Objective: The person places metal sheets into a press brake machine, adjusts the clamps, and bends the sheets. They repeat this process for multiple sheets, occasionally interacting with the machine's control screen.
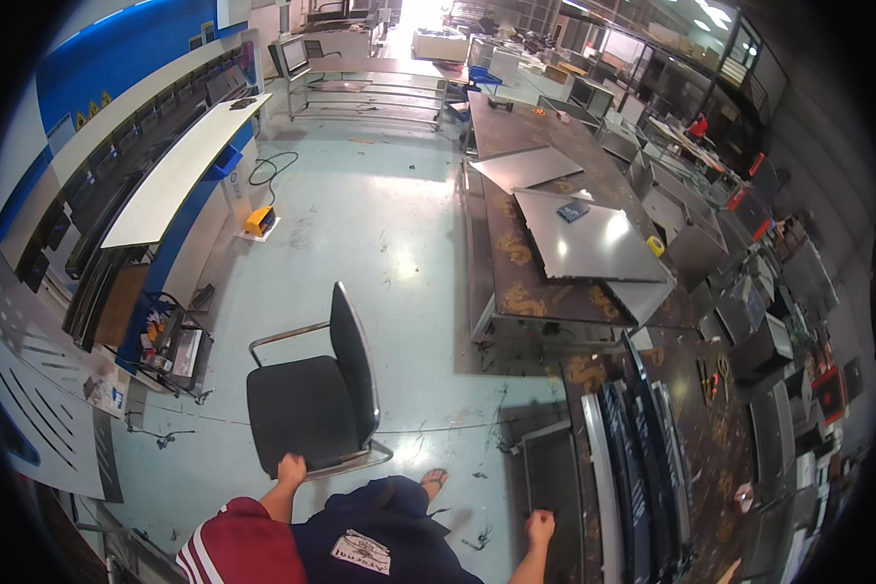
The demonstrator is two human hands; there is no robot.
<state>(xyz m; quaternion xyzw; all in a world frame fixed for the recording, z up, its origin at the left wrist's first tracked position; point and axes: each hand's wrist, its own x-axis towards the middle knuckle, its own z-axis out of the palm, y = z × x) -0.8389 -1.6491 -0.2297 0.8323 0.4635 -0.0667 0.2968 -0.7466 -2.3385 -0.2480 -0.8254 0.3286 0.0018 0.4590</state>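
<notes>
A black chair (pixel 302 409) with a metal frame stands in front of me, its backrest to the right. My left hand (pixel 292 469) is closed at the front end of the chair's near metal armrest, beside the seat edge. Off to the right, my right hand (pixel 541 527) hangs with curled fingers and no object showing in it. That hand is nearest to a low grey metal frame (pixel 552 467) beside the dark workbench (pixel 715 428). Several long dark and grey metal strips (pixel 642 467) lie along that bench.
Flat sheet-metal panels (pixel 574 234) lie on a dark table (pixel 511 258), with pliers (pixel 720 380) on the nearer bench. At the left runs a long machine with a white ledge (pixel 165 185). A yellow foot pedal (pixel 260 221) and a cable (pixel 273 165) sit on the floor.
</notes>
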